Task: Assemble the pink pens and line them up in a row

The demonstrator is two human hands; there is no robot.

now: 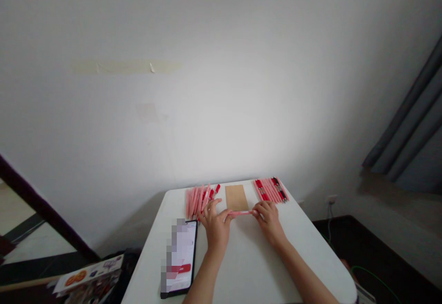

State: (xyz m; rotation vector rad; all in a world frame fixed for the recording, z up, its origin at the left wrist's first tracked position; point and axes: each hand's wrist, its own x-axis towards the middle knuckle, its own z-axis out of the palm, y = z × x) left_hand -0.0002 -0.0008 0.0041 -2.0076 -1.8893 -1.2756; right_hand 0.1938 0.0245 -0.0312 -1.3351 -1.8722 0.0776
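Observation:
A pink pen [241, 213] lies sideways between my two hands, just in front of a brown paper notebook [236, 197]. My left hand [216, 223] pinches its left end with the thumb, the other fingers spread upward. At the right end, my right hand [268, 219] has its fingertips closed on the pen. Beside my left fingers is a loose pile of pink and red pens [196, 200], partly hidden by that hand. Past my right hand sits a neater row of pink, red and black pens [271, 190].
A phone [182, 258] with a lit screen lies at the left of the white table [248, 267]. The table's far edge is close to a white wall [221, 88]. A grey curtain [410, 143] hangs at right, and a box [90, 274] stands on the lower left.

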